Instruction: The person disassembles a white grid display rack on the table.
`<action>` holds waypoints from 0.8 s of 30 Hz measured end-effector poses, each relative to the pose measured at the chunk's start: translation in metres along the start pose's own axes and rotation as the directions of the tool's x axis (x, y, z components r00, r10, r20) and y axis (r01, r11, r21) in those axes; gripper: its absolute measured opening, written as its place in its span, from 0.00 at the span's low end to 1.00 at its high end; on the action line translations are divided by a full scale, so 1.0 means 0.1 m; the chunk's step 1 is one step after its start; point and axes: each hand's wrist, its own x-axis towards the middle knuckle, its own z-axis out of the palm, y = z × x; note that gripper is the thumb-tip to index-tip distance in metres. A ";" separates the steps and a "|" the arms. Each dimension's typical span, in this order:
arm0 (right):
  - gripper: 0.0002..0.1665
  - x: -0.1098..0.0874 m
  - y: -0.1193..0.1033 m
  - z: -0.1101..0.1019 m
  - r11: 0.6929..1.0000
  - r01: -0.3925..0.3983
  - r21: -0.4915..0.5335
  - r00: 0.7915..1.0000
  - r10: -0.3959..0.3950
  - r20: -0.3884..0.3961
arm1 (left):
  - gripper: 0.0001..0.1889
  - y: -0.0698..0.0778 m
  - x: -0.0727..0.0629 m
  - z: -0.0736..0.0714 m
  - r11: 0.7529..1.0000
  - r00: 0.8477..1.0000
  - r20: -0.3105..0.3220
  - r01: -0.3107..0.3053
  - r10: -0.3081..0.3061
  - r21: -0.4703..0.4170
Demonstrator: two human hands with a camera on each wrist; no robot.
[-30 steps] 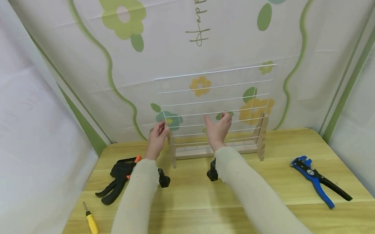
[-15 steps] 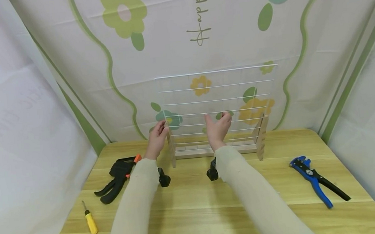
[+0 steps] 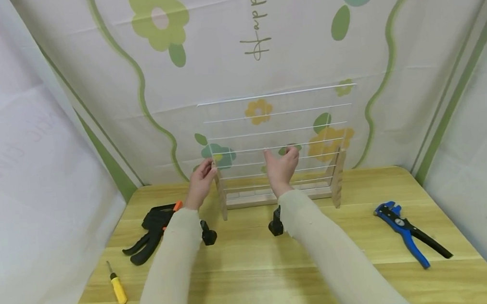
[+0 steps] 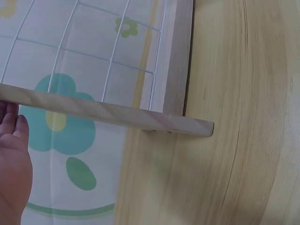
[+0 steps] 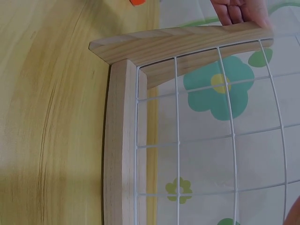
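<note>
A white wire grid panel point(image 3: 242, 135) stands upright in a wooden stand point(image 3: 254, 200) at the back of the table. My left hand point(image 3: 200, 182) pinches the top of the stand's left side post point(image 4: 117, 112). In the right wrist view the thumb and fingers of that left hand point(image 5: 241, 10) lie against the post's upper end. My right hand point(image 3: 282, 170) is at the middle of the grid, thumb pointing up and fingers loosely bent, with nothing seen in it. Whether it touches the wires cannot be made out.
A black clamp with orange pads point(image 3: 156, 229) and a yellow-handled screwdriver point(image 3: 118, 289) lie on the left of the table. Blue and black wire strippers point(image 3: 409, 234) lie on the right. A flowered white cloth point(image 3: 216, 43) hangs close behind the grid.
My left hand and wrist have shifted slightly left, still at the post. The grid's top bar tilts a little more, its left end lower. My right hand has hardly moved.
</note>
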 end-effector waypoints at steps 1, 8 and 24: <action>0.32 -0.01 0.00 -0.01 1.000 -0.004 -0.001 1.000 0.004 0.006 | 0.23 0.00 -0.01 -0.01 1.000 1.000 0.000 0.008 -0.008 0.001; 0.31 -0.05 -0.02 -0.03 1.000 0.017 -0.011 1.000 -0.017 0.010 | 0.25 0.08 -0.07 -0.09 0.999 0.998 0.055 0.015 -0.017 0.034; 0.32 -0.16 -0.01 -0.15 1.000 0.010 -0.004 0.997 -0.010 0.079 | 0.29 0.04 -0.28 -0.16 0.996 0.992 0.110 0.052 -0.059 0.066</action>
